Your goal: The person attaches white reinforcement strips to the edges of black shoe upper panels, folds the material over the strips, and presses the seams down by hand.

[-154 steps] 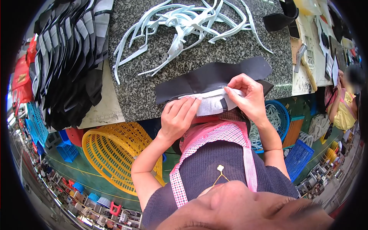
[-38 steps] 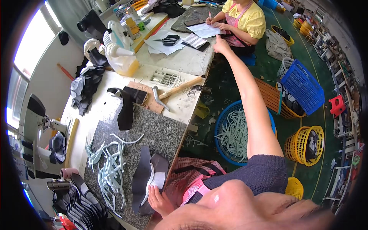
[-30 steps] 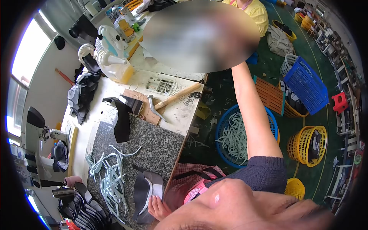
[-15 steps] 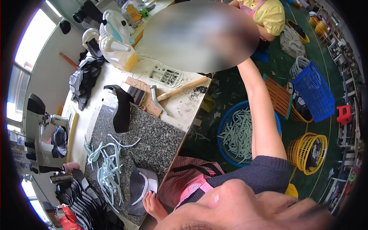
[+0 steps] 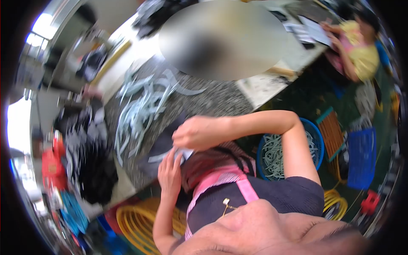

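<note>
Right grip (image 5: pixel 202 131) is carried over the left, its fingers curled nearly closed; whether anything is pinched in it cannot be made out, since the fingertips are turned down and blurred. Left grip (image 5: pixel 170 172) is set just below, at 7 o'clock from it, with fingers part-bent and laid along the work, perhaps so that the work is steadied; how firmly it is held cannot be judged. Beneath the fingers, at the near edge of the desk (image 5: pixel 227 102), dark sheet material (image 5: pixel 165 137) is spread flat, and on it a white strip (image 5: pixel 156 159) is run out at 9 o'clock from the left fingertips. By that near edge, the material seems placed within easy reach of both hands. Loose pale strips (image 5: pixel 142 106) are heaped at 11 o'clock from the hands, and stacked dark pieces (image 5: pixel 95 170) are kept at 9 o'clock, apparently to leave the middle to the hands. At 3 o'clock, off the desk, more strips are contained in a blue basket (image 5: pixel 320 145). Farther off, at 2 o'clock, a co-worker in a yellow top (image 5: pixel 366 63) is seated, with a paper sheet (image 5: pixel 315 30) laid before them.
</note>
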